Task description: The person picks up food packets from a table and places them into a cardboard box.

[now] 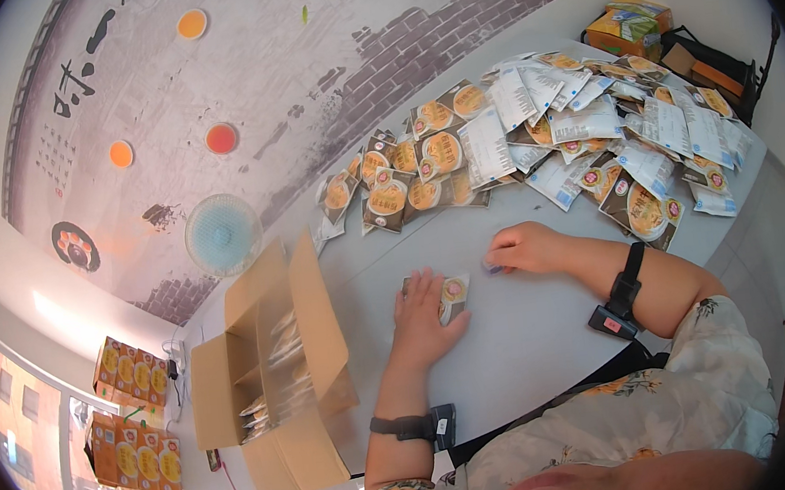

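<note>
My left hand [430, 316] lies flat, fingers spread, on a printed food sachet [454, 297] on the grey-white table [516, 332]. To its right, my right hand [513, 248] is closed with its fingertips on a small bluish-purple object [491, 266] just above or on the tabletop; what it is cannot be made out. An open cardboard box [321, 317] stands left of my hands, with divider compartments and several sachets [288, 342] inside. Beyond my hands spreads a large heap of sachets [486, 145], some with the brown printed front up, others with the white back up.
Printed cartons [138, 451] stand on the far left beside cables. A yellow and green carton [628, 26] and a black bag [702, 54] are at the table's far right end. A wall with a printed mural [315, 52] runs along the table's far side.
</note>
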Demonstrator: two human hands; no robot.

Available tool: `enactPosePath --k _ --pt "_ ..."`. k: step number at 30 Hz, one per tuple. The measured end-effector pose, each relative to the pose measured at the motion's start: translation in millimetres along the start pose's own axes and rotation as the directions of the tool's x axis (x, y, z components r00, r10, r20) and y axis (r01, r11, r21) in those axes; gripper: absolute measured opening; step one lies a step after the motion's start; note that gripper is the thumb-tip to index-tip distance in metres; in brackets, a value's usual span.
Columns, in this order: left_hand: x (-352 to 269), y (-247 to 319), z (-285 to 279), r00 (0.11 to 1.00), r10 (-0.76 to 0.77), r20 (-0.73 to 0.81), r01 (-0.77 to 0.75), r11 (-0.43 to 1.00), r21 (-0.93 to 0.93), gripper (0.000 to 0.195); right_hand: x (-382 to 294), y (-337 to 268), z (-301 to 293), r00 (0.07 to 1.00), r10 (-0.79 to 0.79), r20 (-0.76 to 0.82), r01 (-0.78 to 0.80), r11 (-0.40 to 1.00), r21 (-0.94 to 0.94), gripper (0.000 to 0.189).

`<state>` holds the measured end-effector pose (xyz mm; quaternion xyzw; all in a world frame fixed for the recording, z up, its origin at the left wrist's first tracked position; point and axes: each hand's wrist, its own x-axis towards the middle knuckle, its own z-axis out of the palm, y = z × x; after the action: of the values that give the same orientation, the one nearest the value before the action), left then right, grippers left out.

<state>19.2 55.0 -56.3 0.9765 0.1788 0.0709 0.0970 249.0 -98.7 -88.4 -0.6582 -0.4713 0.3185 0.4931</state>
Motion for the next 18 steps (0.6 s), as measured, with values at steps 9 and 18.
enactPosePath --k 9,18 --pt "-5 -15 -2 0.998 0.040 -0.039 -0.051 0.947 -0.316 0.033 -1 -2 -1 1.000 0.025 0.000 -0.025 0.999 0.019 0.031" --pt "-12 8 15 0.986 -0.044 -0.161 0.071 0.983 0.168 0.064 -2 -3 0 0.999 0.038 -0.001 -0.038 0.999 0.007 0.030"
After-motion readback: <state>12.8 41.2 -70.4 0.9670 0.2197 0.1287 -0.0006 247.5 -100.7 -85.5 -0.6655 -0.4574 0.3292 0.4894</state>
